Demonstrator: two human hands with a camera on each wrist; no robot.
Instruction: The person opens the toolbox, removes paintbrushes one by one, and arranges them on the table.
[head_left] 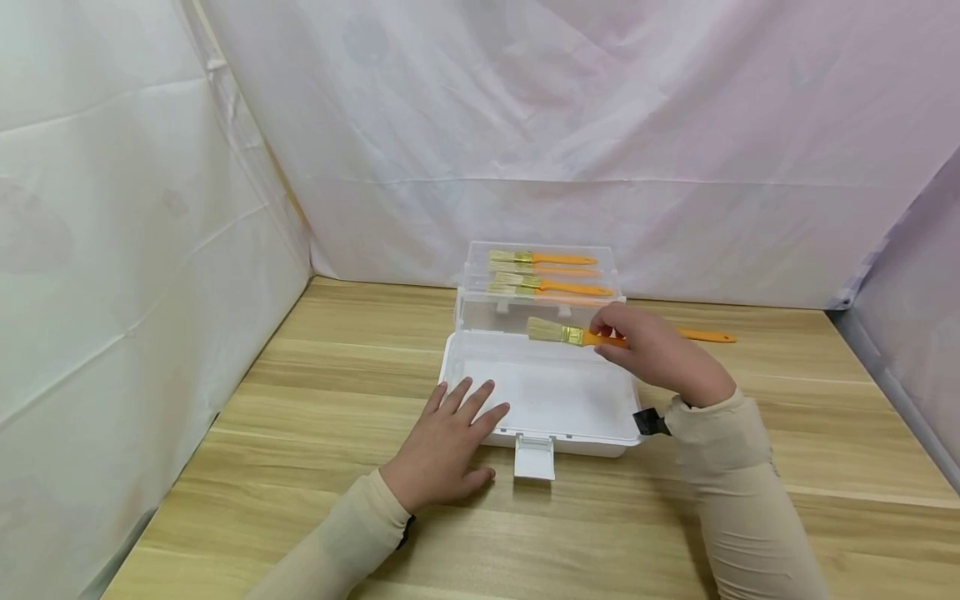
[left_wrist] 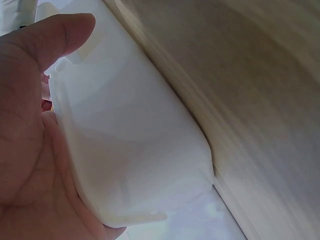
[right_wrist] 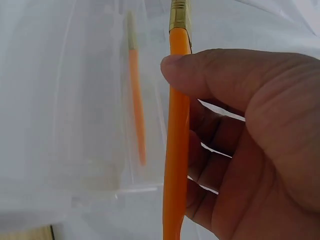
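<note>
My right hand [head_left: 656, 350] pinches a paintbrush [head_left: 561, 332] by its orange handle, holding it over the back right of an open white box [head_left: 547, 392]. In the right wrist view, the thumb presses the brush handle [right_wrist: 177, 125] just below its gold ferrule, with the other fingers behind it. My left hand [head_left: 442, 454] rests with spread fingers over the box's front left rim. The left wrist view shows its thumb [left_wrist: 70, 35] along the box's outer wall [left_wrist: 130, 130]. Two more paintbrushes, the rear one [head_left: 562, 259] and the front one [head_left: 573, 288], lie on clear tiers behind the box.
To the right of my right hand, an orange handle end [head_left: 707, 336] shows above the wooden table [head_left: 795, 433]. A white latch [head_left: 534, 458] hangs down at the box's front. White cloth [head_left: 480, 108] stands behind the table and along both sides.
</note>
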